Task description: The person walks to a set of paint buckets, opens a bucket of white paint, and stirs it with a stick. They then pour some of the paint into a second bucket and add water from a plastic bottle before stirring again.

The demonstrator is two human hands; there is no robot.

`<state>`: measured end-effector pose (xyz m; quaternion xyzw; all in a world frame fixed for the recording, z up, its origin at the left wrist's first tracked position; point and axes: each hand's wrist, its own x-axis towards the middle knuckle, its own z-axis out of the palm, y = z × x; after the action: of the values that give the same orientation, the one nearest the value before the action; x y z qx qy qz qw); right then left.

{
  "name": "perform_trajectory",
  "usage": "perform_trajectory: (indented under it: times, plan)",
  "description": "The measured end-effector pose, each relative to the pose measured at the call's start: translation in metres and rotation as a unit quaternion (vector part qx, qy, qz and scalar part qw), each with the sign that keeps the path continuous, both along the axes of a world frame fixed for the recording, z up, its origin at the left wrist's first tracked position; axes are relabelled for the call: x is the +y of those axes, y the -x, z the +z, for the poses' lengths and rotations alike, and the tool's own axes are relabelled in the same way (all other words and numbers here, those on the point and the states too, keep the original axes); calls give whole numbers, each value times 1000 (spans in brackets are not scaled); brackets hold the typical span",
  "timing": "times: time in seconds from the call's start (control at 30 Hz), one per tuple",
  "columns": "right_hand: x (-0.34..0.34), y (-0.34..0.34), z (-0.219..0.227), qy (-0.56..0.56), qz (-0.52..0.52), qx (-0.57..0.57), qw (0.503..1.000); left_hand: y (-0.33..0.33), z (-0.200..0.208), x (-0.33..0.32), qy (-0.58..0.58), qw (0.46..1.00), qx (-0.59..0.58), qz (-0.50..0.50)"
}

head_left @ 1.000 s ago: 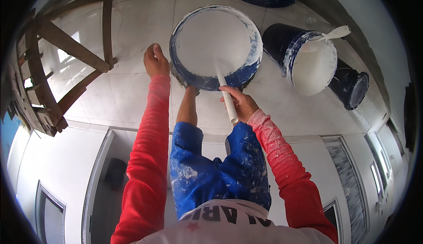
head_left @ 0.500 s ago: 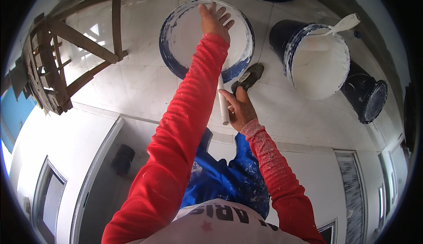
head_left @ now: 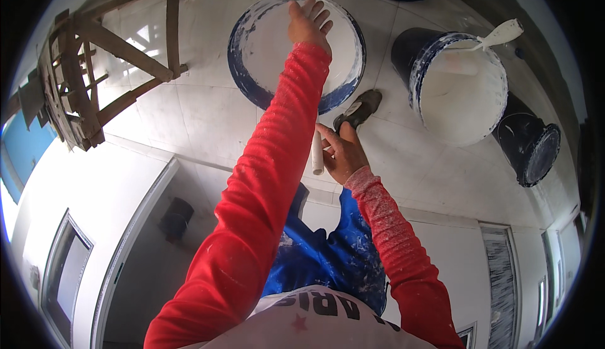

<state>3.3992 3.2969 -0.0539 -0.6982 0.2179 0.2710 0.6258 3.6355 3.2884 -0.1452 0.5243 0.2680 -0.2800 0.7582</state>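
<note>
My left hand (head_left: 309, 24) reaches out over a wide round basin (head_left: 236, 72) with a dark blue, white-smeared rim and a pale inside. Its fingers are spread and it holds nothing; the thumb points to the left. Closer to my body, my right hand (head_left: 343, 152) has its fingers curled at a white tube (head_left: 317, 155) and appears to grip it. The tube's round near end shows, while its far part is hidden behind my left forearm. White dust covers the right cuff.
Right of the basin stands a dark blue bucket (head_left: 403, 56) of whitish mix, with a smeared tool (head_left: 501, 34) at its rim. A second dark bucket (head_left: 520, 138) sits beyond. A wooden trestle (head_left: 126, 53) stands left, and a dark shoe (head_left: 360, 108) shows below the basin.
The view has shifted slightly. My right hand and the white tube sit a little higher, and the left hand remains over the basin with its fingers spread.
</note>
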Motion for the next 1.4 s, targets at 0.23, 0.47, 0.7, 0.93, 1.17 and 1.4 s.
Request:
perform_trajectory:
  times: [0.23, 0.47, 0.7, 0.93, 1.17, 1.4]
  plan:
    - [0, -1, -5, 15, 5, -21, 1000, -3, -10, -8, -75, 996, -24, 37]
    - [-3, -8, -6, 156, 157, -100, 970, -4, -11, 27, -183, 978, -77, -63]
    - [4, -15, -16, 195, 209, -108, 952, 24, 9, 146, -447, 847, -252, -143]
    - [16, -34, -29, 229, 253, -100, 935, 12, -7, 243, -370, 925, -77, 27]
    - [32, -66, -36, 217, 243, -30, 945, 64, -47, 225, 9, 971, 215, 105]
    - [39, -80, -31, 231, 197, -133, 943, 129, -10, 232, 51, 963, 261, 44]
